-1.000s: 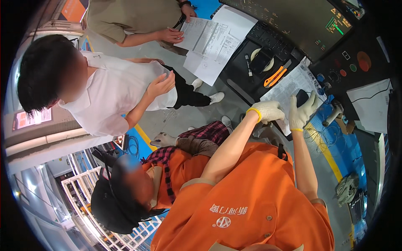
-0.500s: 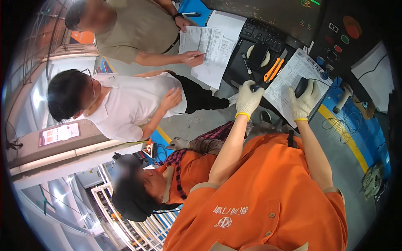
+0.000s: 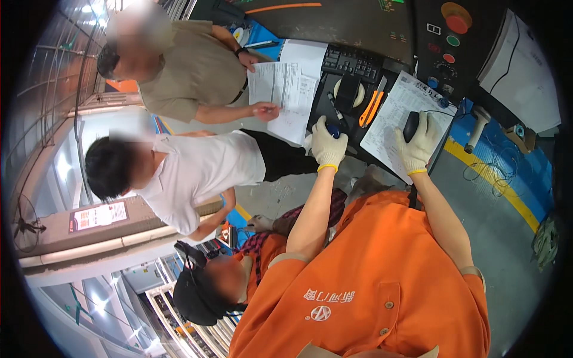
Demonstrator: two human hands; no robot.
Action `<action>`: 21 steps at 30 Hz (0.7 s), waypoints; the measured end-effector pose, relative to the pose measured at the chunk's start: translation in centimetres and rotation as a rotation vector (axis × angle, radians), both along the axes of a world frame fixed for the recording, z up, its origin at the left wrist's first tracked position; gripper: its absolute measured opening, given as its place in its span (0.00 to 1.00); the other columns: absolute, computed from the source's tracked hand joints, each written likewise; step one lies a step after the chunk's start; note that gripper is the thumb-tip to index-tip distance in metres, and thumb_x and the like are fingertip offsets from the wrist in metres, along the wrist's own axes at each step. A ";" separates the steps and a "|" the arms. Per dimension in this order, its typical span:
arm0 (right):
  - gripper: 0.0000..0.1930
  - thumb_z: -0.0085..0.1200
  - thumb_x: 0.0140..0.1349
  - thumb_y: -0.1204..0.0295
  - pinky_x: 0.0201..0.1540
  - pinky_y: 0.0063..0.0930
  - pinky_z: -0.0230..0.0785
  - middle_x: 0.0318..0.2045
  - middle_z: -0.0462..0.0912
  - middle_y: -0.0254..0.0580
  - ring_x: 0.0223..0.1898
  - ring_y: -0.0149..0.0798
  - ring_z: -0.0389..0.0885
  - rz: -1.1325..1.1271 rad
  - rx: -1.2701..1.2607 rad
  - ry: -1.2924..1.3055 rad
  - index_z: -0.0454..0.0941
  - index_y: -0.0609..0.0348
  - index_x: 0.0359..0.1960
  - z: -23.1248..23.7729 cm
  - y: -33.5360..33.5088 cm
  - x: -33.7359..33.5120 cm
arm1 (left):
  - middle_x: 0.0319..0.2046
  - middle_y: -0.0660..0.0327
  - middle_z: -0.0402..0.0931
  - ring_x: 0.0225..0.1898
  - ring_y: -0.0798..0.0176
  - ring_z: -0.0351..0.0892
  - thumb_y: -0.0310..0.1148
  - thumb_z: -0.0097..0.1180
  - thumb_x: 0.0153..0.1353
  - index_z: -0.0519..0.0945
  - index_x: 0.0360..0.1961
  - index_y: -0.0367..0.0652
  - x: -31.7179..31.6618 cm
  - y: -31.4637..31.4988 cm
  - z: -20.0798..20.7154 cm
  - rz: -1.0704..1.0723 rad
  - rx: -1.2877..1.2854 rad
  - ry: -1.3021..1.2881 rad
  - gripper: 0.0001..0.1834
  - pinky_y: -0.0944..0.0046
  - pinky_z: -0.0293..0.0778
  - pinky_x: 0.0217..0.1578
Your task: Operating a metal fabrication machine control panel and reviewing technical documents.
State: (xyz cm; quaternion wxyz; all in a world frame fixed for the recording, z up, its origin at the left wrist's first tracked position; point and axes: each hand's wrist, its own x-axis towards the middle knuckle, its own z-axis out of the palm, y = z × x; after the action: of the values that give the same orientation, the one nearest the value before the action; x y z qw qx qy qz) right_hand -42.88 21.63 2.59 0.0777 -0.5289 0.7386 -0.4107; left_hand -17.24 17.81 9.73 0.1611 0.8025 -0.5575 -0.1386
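Note:
My right hand, in a cream knitted glove, is closed over a black computer mouse resting on a printed sheet. My left hand wears a matching glove and curls around a small dark blue object, mostly hidden by the fingers, at the desk's near edge. Just beyond it lies a black marker pen. An orange utility knife sits between the two hands, further back. Near it, a flat black object lies over a pale tape roll.
A keyboard lies below a dark monitor. Right of it is a control panel with buttons. A hammer and looped wire lie further right. At left stand a person holding papers, one in white, and one in a black cap.
The whole view has shifted, so desk and hands appear further left. Both hands keep their places on the mouse and the blue object. The person in white has lowered a raised hand.

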 end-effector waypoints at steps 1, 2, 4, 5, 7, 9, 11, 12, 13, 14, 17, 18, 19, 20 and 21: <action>0.47 0.77 0.65 0.54 0.80 0.59 0.66 0.77 0.72 0.65 0.75 0.69 0.73 0.001 -0.014 0.006 0.70 0.61 0.82 0.2 -0.1 -0.1 | 0.66 0.44 0.83 0.65 0.35 0.84 0.38 0.71 0.60 0.76 0.77 0.39 0.4 -0.2 -0.4 -0.022 0.003 -0.027 0.43 0.45 0.82 0.67; 0.47 0.77 0.65 0.55 0.80 0.58 0.66 0.77 0.73 0.65 0.75 0.69 0.73 0.000 -0.026 0.012 0.70 0.61 0.83 0.2 -0.1 -0.1 | 0.66 0.44 0.83 0.65 0.35 0.84 0.39 0.71 0.60 0.76 0.77 0.40 0.8 -0.4 -0.8 -0.046 0.008 -0.055 0.43 0.45 0.82 0.66; 0.48 0.77 0.64 0.56 0.81 0.58 0.66 0.77 0.73 0.65 0.75 0.69 0.73 -0.001 -0.047 0.029 0.70 0.62 0.83 0.3 -0.1 -0.1 | 0.66 0.44 0.83 0.66 0.34 0.84 0.39 0.72 0.60 0.76 0.77 0.40 1.6 -1.0 -1.7 -0.092 0.018 -0.107 0.43 0.44 0.82 0.65; 0.48 0.77 0.64 0.56 0.81 0.58 0.66 0.77 0.73 0.65 0.75 0.69 0.73 -0.014 -0.047 0.036 0.70 0.62 0.83 0.3 0.0 0.0 | 0.66 0.44 0.83 0.66 0.34 0.84 0.39 0.72 0.60 0.76 0.77 0.40 1.9 -1.2 -2.0 -0.105 0.016 -0.100 0.43 0.44 0.82 0.65; 0.47 0.77 0.64 0.57 0.81 0.56 0.66 0.77 0.73 0.65 0.75 0.68 0.73 -0.015 -0.042 0.024 0.70 0.62 0.82 0.2 0.0 0.1 | 0.67 0.44 0.82 0.66 0.35 0.84 0.39 0.72 0.60 0.76 0.77 0.41 2.7 -1.8 -2.3 -0.137 -0.003 -0.089 0.43 0.44 0.82 0.65; 0.47 0.77 0.64 0.59 0.81 0.55 0.67 0.77 0.73 0.65 0.76 0.67 0.73 -0.006 -0.039 0.014 0.70 0.63 0.82 0.2 -0.3 0.3 | 0.68 0.44 0.82 0.66 0.36 0.84 0.39 0.72 0.61 0.76 0.77 0.41 3.6 -2.4 -2.6 -0.160 -0.022 -0.075 0.43 0.43 0.82 0.64; 0.47 0.77 0.63 0.60 0.81 0.55 0.67 0.77 0.73 0.65 0.76 0.67 0.74 -0.017 -0.041 0.032 0.70 0.63 0.82 0.1 -0.5 0.5 | 0.69 0.45 0.81 0.66 0.36 0.84 0.39 0.72 0.61 0.76 0.77 0.41 4.3 -3.2 -2.9 -0.193 -0.042 -0.062 0.42 0.43 0.82 0.64; 0.47 0.77 0.63 0.61 0.81 0.54 0.67 0.78 0.73 0.65 0.76 0.67 0.74 -0.022 -0.039 0.041 0.70 0.63 0.82 0.0 -0.5 0.6 | 0.69 0.45 0.81 0.66 0.37 0.84 0.39 0.72 0.61 0.76 0.77 0.41 4.6 -3.4 -3.0 -0.221 -0.056 -0.057 0.42 0.43 0.82 0.64; 0.46 0.77 0.63 0.62 0.81 0.54 0.67 0.78 0.73 0.64 0.76 0.67 0.74 -0.027 -0.037 0.049 0.71 0.63 0.82 0.0 -0.5 0.6 | 0.69 0.45 0.81 0.66 0.37 0.83 0.39 0.72 0.61 0.76 0.77 0.41 5.0 -3.5 -3.2 -0.248 -0.071 -0.053 0.42 0.42 0.82 0.64; 0.46 0.77 0.63 0.63 0.81 0.54 0.68 0.78 0.73 0.64 0.77 0.66 0.74 -0.031 -0.036 0.057 0.71 0.63 0.82 -0.2 -0.6 0.8 | 0.70 0.45 0.81 0.66 0.37 0.83 0.39 0.72 0.62 0.76 0.77 0.41 5.4 -3.8 -3.4 -0.275 -0.087 -0.050 0.42 0.42 0.82 0.64; 0.46 0.77 0.63 0.64 0.81 0.54 0.68 0.78 0.73 0.64 0.77 0.67 0.74 -0.023 -0.045 0.063 0.71 0.63 0.82 -0.2 -0.5 0.8 | 0.71 0.46 0.80 0.67 0.36 0.82 0.37 0.72 0.62 0.75 0.78 0.41 5.9 -3.6 -4.2 -0.316 -0.132 -0.048 0.42 0.43 0.84 0.63; 0.46 0.77 0.63 0.65 0.81 0.54 0.69 0.78 0.73 0.64 0.77 0.67 0.74 -0.024 -0.052 0.058 0.71 0.64 0.82 -0.3 -0.6 0.9 | 0.72 0.46 0.79 0.67 0.36 0.82 0.36 0.72 0.61 0.75 0.78 0.41 6.1 -3.6 -4.5 -0.341 -0.156 -0.055 0.42 0.43 0.84 0.62; 0.46 0.77 0.63 0.65 0.81 0.54 0.69 0.78 0.73 0.64 0.77 0.67 0.74 -0.026 -0.060 0.051 0.71 0.64 0.82 -0.4 -0.7 1.0 | 0.73 0.46 0.78 0.67 0.36 0.82 0.36 0.72 0.61 0.74 0.78 0.41 6.4 -3.7 -4.7 -0.367 -0.180 -0.065 0.43 0.44 0.85 0.61; 0.46 0.77 0.63 0.65 0.81 0.54 0.69 0.78 0.73 0.64 0.77 0.67 0.74 -0.021 -0.053 0.053 0.71 0.64 0.82 -0.6 -0.5 1.0 | 0.73 0.46 0.78 0.67 0.36 0.82 0.36 0.72 0.61 0.74 0.78 0.41 6.3 -3.4 -4.7 -0.362 -0.174 -0.061 0.43 0.44 0.85 0.61; 0.46 0.77 0.63 0.65 0.81 0.54 0.69 0.78 0.73 0.65 0.77 0.67 0.74 -0.027 -0.046 0.067 0.71 0.64 0.82 -0.7 -0.2 0.9 | 0.73 0.45 0.78 0.67 0.35 0.81 0.35 0.72 0.61 0.74 0.78 0.40 6.2 -3.1 -4.8 -0.361 -0.179 -0.049 0.42 0.43 0.85 0.62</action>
State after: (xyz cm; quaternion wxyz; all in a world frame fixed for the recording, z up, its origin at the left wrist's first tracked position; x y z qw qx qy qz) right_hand -41.99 21.44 1.92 0.0351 -0.5338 0.7383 -0.4108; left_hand -11.08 14.67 4.94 0.1908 0.6751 -0.7062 -0.0956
